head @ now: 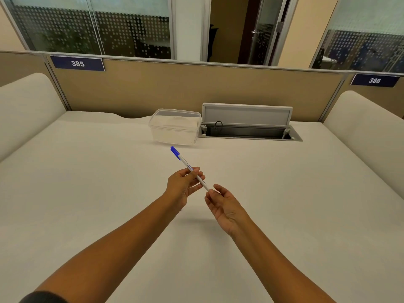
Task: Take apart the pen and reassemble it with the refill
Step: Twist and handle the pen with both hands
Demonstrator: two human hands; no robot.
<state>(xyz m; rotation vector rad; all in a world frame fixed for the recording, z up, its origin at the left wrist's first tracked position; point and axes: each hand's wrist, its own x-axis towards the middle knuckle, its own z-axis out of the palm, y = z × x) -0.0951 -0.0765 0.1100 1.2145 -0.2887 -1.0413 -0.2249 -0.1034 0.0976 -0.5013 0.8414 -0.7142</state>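
Both hands raised above the white surface (87,193). Left hand (182,184) grips the pen (189,168) at mid-barrel, fingers (196,171) curled round it. Pen tilted, blue cap (175,152) pointing up and away, white barrel running down toward the right hand (225,206). Right thumb and fingertips pinch the pen's lower end; whether that end piece is loose, cannot tell. Pen held in air, clear of the surface. Behind it: clear lidded box (175,126), just beside an open cable hatch (247,121). Divider tags read 385 and 386.
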